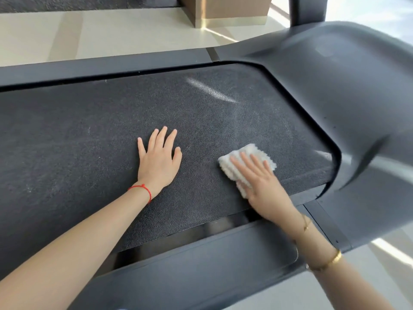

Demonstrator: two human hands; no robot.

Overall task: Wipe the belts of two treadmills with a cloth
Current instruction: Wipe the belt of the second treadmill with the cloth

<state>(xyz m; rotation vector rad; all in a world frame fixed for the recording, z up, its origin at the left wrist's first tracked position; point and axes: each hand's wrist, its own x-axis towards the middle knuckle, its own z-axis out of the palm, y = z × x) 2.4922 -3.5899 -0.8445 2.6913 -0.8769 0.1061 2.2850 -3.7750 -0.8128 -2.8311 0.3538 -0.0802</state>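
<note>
The white, nubbly cloth [243, 163] lies folded on the dark, grainy treadmill belt [111, 130], toward the belt's right end and near the curved edge of the motor cover [346, 90]. The right hand [261, 182] lies flat on top of it, fingers straight and slightly spread, pressing it to the belt; the hand hides the cloth's near half, so how it is folded cannot be made out. The left hand [159, 161] rests palm down on the bare belt to the left of the cloth, well apart from it, fingers straight and splayed, holding nothing. A red string bracelet [143, 190] circles the left wrist; a thin gold chain [306, 224] and a gold bangle [330, 260] sit on the right forearm. Pale streaks [210, 89] cross the belt beyond the cloth; whether they are dust, damp or reflected light cannot be told. The belt runs out of view at the left edge, and its right end disappears under the glossy dark grey cover, which is blurred at the right. A dark side rail [201, 265] runs along the near edge of the belt and another rail [100, 68] along the far edge. Beyond lies a pale tiled floor [89, 32], the base of a tan column [223, 10] cut off at the top, and a dark upright post [307, 10], also cut off.
</note>
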